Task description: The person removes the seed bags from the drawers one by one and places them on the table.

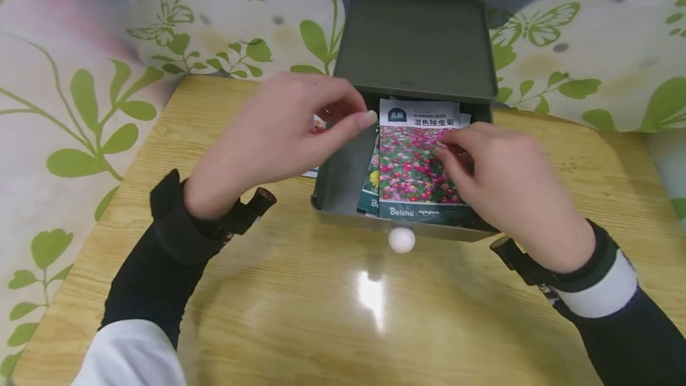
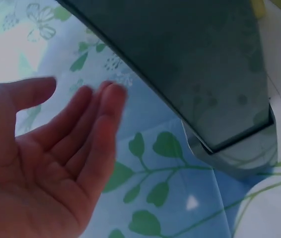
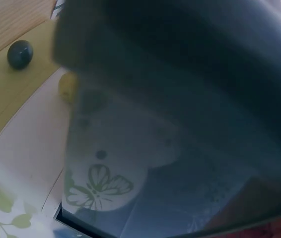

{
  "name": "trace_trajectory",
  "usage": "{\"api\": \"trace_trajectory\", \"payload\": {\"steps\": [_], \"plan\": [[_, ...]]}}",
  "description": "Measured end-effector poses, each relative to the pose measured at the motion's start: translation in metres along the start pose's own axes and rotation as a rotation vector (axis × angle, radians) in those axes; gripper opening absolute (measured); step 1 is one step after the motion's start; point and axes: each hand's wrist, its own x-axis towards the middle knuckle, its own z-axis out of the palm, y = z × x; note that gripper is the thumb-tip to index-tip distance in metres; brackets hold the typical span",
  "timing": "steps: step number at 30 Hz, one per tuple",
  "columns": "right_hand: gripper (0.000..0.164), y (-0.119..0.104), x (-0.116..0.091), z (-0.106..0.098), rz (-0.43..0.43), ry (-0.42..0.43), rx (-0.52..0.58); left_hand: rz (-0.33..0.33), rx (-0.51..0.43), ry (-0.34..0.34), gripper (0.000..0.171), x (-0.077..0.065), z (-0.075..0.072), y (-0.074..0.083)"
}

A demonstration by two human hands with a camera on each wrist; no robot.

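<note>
A seed packet (image 1: 420, 165) with a pink flower field printed on it lies face up in the grey drawer (image 1: 343, 180). Beneath its left side shows part of another packet (image 1: 372, 186) with a yellow flower. My right hand (image 1: 504, 177) is over the right side of the pink packet, thumb and index fingertips close above the printed face. Over the drawer's left side is my left hand (image 1: 289, 124), its thumb reaching toward the packet's upper left corner. The left wrist view shows the left palm and bent fingers (image 2: 108, 114) holding nothing.
The dark box top (image 1: 418, 46) stands behind the drawer, against a leaf-patterned cloth (image 1: 225, 16). A white round knob (image 1: 401, 239) sticks out from the drawer's front. Under my left hand, a packet edge (image 1: 311, 172) shows on the wooden table (image 1: 300, 314).
</note>
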Motion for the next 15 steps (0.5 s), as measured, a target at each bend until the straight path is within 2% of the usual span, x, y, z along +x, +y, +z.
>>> {"api": "trace_trajectory", "payload": {"steps": [4, 7, 11, 15], "plan": [[0.014, -0.001, 0.003, 0.003, -0.042, -0.023, -0.01, 0.001, 0.06, -0.154, 0.027, 0.011, 0.004, 0.003], [0.011, -0.001, 0.004, 0.004, -0.061, -0.052, -0.024, 0.02, 0.075, -0.206, 0.026, 0.017, 0.01, 0.004], [0.01, -0.001, 0.005, 0.006, -0.076, -0.084, -0.052, -0.007, 0.103, -0.263, 0.028, 0.02, 0.018, 0.006], [0.008, -0.001, 0.004, 0.008, -0.099, -0.051, -0.127, -0.045, 0.151, -0.346, 0.03, 0.025, 0.026, 0.009]]}}
